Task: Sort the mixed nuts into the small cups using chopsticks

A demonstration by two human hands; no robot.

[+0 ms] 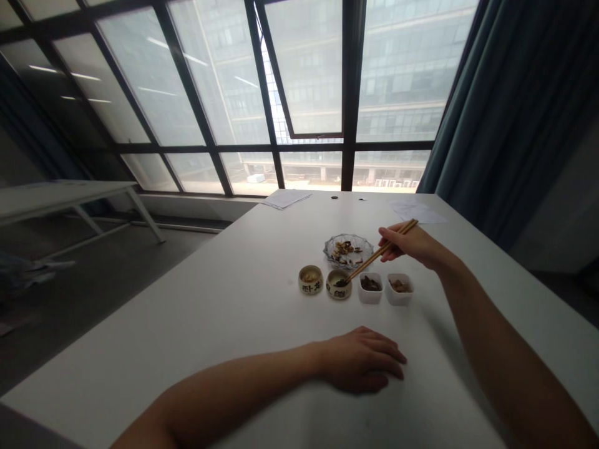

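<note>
- The right hand [406, 244] forms a closed grip, its fingers pinching a pair of wooden chopsticks [374, 254] near their upper ends, with the sticks slanting down across the table.
- The chopstick tips reach into a small round ceramic cup [339, 289] with dark lettering and dark food inside. The view is too small to tell whether they pinch a piece or only sit over it.
- Just left of that cup stands a similar cup [310, 282] holding pale food.
- To its right, two small white square dishes sit side by side, one [370, 290] with dark pieces and the other [399, 291] with light brown pieces.
- Behind the cups, a patterned glass dish [347, 251] holds mixed brown and pale pieces.
- The left hand [360, 360] lies open and empty, palm down on the white table [234, 324], well apart from the dishes, its fingers [392, 357] slightly spread.
- Sheets of paper [286, 198] lie at the table's far edge, before tall windows [309, 75].
</note>
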